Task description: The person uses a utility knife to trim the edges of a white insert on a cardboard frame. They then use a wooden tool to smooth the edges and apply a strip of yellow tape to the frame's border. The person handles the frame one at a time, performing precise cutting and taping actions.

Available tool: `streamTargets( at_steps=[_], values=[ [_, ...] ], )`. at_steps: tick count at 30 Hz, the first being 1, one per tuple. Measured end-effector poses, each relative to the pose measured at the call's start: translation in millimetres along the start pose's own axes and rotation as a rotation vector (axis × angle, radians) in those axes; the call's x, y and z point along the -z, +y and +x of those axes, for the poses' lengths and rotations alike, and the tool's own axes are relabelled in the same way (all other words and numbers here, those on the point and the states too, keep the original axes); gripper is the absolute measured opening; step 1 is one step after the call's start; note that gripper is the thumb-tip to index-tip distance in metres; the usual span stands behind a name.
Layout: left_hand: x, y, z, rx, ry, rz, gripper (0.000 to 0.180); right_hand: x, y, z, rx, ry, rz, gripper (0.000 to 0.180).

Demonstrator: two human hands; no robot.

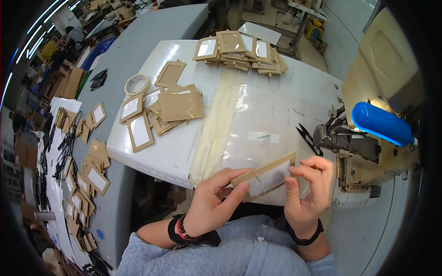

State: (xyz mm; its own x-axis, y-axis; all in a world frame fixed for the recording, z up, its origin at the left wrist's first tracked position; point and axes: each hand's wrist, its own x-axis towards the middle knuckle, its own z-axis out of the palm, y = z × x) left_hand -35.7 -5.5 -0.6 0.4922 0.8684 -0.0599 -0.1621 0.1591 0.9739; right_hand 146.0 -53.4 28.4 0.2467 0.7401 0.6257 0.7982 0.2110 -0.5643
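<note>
Here, at the near edge of the white worktop (276, 106): a tan card frame (266, 177) with a clear window, held off the surface between both hands and tilted, its long edge rising toward the right, probably so that the loose thread (258, 191) hanging from it can be seen and reached. Left hand (212, 202): fingers curled nearly closed, thumb on top and forefinger beneath, pinching the frame's lower left end; black bead bracelet and red band at the wrist. Right hand (307, 191): thumb and forefinger brought together at the frame's upper right corner, the remaining fingers loosely bent; whether the pinch takes the card itself or only a thread end, not clear from this view. Just beyond the right hand, at the right edge of the worktop: black thread snips (307, 137), within easy reach, and the head of an industrial sewing machine (363, 152) with a blue lamp (382, 123) above it. At the far edge of the worktop: a fanned stack of frames (239, 50), apparently sorted apart from the looser heap of frames (172, 108) near the left edge, beside a roll of tape (136, 84). Along the middle of the worktop: a strip of yellowed tape (221, 124) running from far to near. To the left, on an adjoining grey table (119, 60): further frames (94, 177) scattered toward its near end.
</note>
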Motion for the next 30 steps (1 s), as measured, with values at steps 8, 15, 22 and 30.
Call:
streamTargets(
  at_steps=[8,15,22,30],
  values=[
    [14.9,25.7,8.7,0.25,-0.165,0.025,0.038,20.6,35.3,40.2,-0.359,-0.693,0.475,0.014],
    [11.2,21.7,13.5,0.313,-0.086,0.051,0.03,9.9,24.2,26.0,-0.878,-0.823,1.009,0.017],
    [9.5,7.1,15.8,0.425,-0.077,-0.362,0.036,-3.6,24.2,-6.2,-0.811,-0.564,1.167,0.01],
    [-6.4,-7.7,6.1,0.345,-0.122,-0.393,0.042,-20.0,24.5,-26.2,-0.827,-0.243,1.311,0.009]
  ],
)
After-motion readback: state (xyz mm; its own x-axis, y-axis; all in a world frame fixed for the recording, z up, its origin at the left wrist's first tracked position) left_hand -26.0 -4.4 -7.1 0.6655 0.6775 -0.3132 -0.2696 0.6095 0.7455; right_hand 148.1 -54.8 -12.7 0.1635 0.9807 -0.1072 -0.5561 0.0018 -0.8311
